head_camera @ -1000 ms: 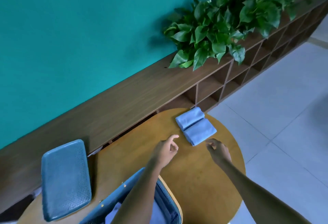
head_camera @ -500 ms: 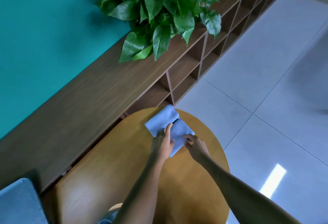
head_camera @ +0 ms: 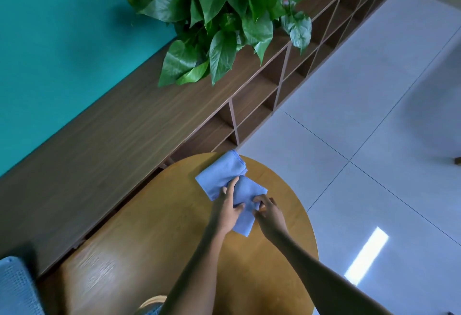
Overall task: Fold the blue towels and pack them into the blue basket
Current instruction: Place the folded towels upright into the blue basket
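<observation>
Daylit, sharp; glare streak on floor [head_camera: 366,254]; wide-angle bending edges.

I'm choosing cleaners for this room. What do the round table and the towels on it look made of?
Round table: wood or wood veneer, glossy; visible grain and window glare. Blue towels: soft cloth, probably microfibre; matte, fuzzy surface with stitched edges, bunching under the left hand and right hand.

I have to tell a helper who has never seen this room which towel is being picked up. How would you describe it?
Find the round wooden table in front of the long dark shelf. Two folded blue towels lie side by side at its far edge. The nearer towel is the one: the left hand and right hand grip it, while the farther towel lies untouched.
</observation>
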